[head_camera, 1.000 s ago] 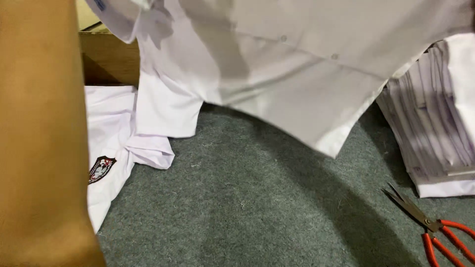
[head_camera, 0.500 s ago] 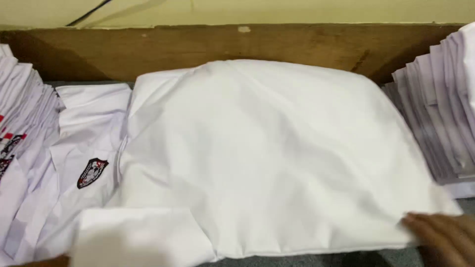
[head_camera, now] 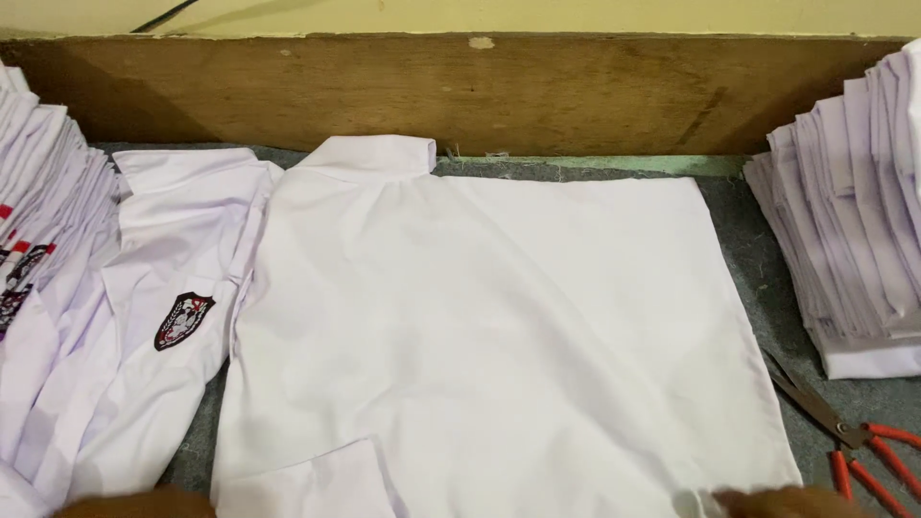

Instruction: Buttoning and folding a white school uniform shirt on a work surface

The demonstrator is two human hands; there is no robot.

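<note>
A white shirt (head_camera: 499, 345) lies back-up and spread flat on grey felt (head_camera: 748, 230), collar (head_camera: 369, 153) toward the wooden board (head_camera: 460, 91), filling the middle of the surface. To lay it well, I judge the hem corners should be drawn taut and level so the creases across the thin woven cloth smooth out, with the short sleeve (head_camera: 307, 480) at the lower left kept flat. Left of it a second shirt (head_camera: 163, 317) with a shield-shaped badge (head_camera: 184, 319) overlaps a fanned pile (head_camera: 38, 221); at the right edge stands a neat stack (head_camera: 854, 230) of folded white cloth. Scissors (head_camera: 844, 436) with orange handles rest on the felt just below that stack. The right hand (head_camera: 787, 501) touches the shirt's lower right corner; only a sliver shows, so its grip cannot be told. The left hand (head_camera: 134, 504) barely shows at the bottom edge, likewise unclear
</note>
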